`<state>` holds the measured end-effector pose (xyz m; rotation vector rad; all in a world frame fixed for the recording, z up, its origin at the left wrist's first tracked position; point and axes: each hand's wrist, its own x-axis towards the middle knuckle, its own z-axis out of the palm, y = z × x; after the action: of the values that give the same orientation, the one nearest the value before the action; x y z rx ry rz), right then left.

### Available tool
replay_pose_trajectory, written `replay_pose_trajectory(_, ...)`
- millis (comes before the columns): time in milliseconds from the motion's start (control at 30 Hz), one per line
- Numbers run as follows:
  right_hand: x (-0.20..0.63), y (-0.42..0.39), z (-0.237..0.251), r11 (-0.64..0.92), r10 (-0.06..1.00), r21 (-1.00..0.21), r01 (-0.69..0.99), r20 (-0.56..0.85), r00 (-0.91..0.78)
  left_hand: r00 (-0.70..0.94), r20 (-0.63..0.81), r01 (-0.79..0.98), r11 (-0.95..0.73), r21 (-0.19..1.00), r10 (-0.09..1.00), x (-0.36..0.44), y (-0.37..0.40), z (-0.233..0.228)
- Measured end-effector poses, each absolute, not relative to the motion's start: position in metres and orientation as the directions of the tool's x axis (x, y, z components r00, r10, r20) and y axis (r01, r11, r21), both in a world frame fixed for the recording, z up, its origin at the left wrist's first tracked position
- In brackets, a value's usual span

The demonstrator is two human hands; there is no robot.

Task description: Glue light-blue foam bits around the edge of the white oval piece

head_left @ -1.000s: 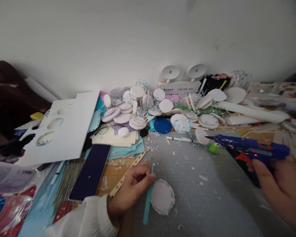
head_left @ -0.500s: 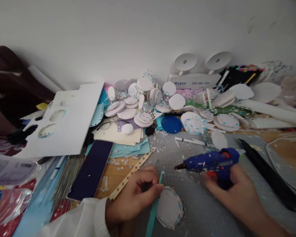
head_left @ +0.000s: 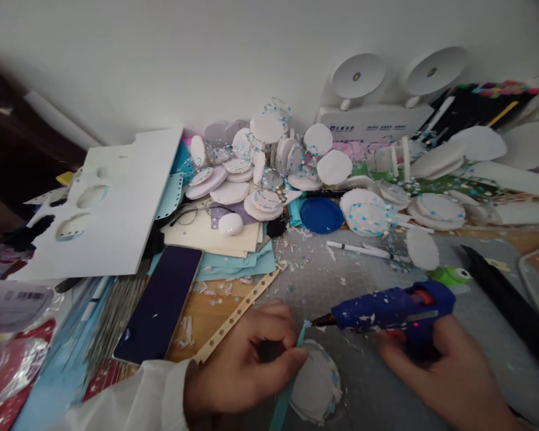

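My left hand [head_left: 247, 362] pinches a teal paper strip [head_left: 291, 383] and holds it against the edge of a white foam disc [head_left: 318, 383] lying on the grey cutting mat [head_left: 368, 281]. My right hand [head_left: 449, 374] grips a blue glue gun [head_left: 393, 306]. Its nozzle points left and sits just beside the top end of the strip. A red light glows on the gun's body.
A pile of white foam discs [head_left: 269, 173] lies against the wall, with a blue lid [head_left: 321, 214] and a white pen [head_left: 357, 249] nearby. A dark phone [head_left: 159, 302], a cut white board [head_left: 117, 203], a punched paper strip [head_left: 238, 314] and a black bar [head_left: 507, 302] surround the mat.
My right hand brought the glue gun from the right down to the strip's top end. The view moved closer and lower. My left hand stayed on the strip.
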<state>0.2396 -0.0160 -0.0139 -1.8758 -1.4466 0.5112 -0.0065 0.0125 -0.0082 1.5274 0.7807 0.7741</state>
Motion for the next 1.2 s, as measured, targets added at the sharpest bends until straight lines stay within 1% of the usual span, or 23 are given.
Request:
replay_pose_trajectory(267, 0.242, -0.017, -0.019, -0.136, 0.949, -0.693, 0.708, 0.114, 0.294, 0.569, 0.03, 0.041, -0.065, 0.997, 0.822, -0.007, 0.013, -0.008)
replay_pose_trajectory(400, 0.251, -0.016, -0.028, -0.043, 0.958, -0.667, 0.744, 0.183, 0.219, 0.564, 0.028, 0.033, -0.056, 0.998, 0.825, -0.006, 0.013, -0.007)
replay_pose_trajectory(533, 0.258, -0.012, -0.029, 0.069, 0.952, -0.607, 0.791, 0.277, 0.129, 0.569, 0.023, 0.031, -0.049, 0.998, 0.822, -0.006, 0.013, -0.006)
replay_pose_trajectory(600, 0.26, -0.01, -0.026, 0.119, 0.949, -0.582, 0.805, 0.306, 0.081, 0.573, 0.015, 0.037, -0.044, 0.998, 0.819, -0.007, 0.013, -0.006)
replay_pose_trajectory(667, 0.259, -0.009, -0.024, 0.127, 0.95, -0.57, 0.812, 0.305, 0.065, 0.577, 0.009, 0.043, -0.041, 0.998, 0.817, -0.007, 0.013, -0.006)
replay_pose_trajectory(733, 0.256, -0.01, -0.022, 0.102, 0.955, -0.573, 0.813, 0.284, 0.081, 0.58, 0.007, 0.044, -0.04, 0.998, 0.815, -0.007, 0.013, -0.006)
replay_pose_trajectory(833, 0.252, -0.015, -0.025, 0.023, 0.955, -0.577, 0.816, 0.253, 0.152, 0.578, 0.006, 0.045, -0.039, 0.998, 0.816, -0.007, 0.014, -0.005)
replay_pose_trajectory(900, 0.252, -0.018, -0.03, -0.011, 0.947, -0.546, 0.838, 0.263, 0.184, 0.578, 0.007, 0.044, -0.04, 0.998, 0.816, -0.006, 0.014, -0.005)
replay_pose_trajectory(1000, 0.259, -0.016, -0.037, 0.031, 0.938, -0.436, 0.9, 0.324, 0.125, 0.578, 0.01, 0.039, -0.04, 0.998, 0.816, -0.006, 0.014, -0.005)
replay_pose_trajectory(1067, 0.265, -0.01, -0.036, 0.033, 0.917, -0.373, 0.927, 0.381, 0.121, 0.574, 0.011, 0.036, -0.039, 0.999, 0.818, -0.006, 0.014, -0.006)
replay_pose_trajectory(1133, 0.273, -0.005, -0.03, -0.014, 0.896, -0.352, 0.936, 0.41, 0.168, 0.564, 0.018, 0.025, -0.039, 0.999, 0.825, -0.005, 0.014, -0.007)
replay_pose_trajectory(1200, 0.285, -0.004, -0.023, -0.115, 0.862, -0.343, 0.932, 0.433, 0.265, 0.55, 0.02, 0.003, -0.026, 1.0, 0.835, -0.005, 0.015, -0.008)
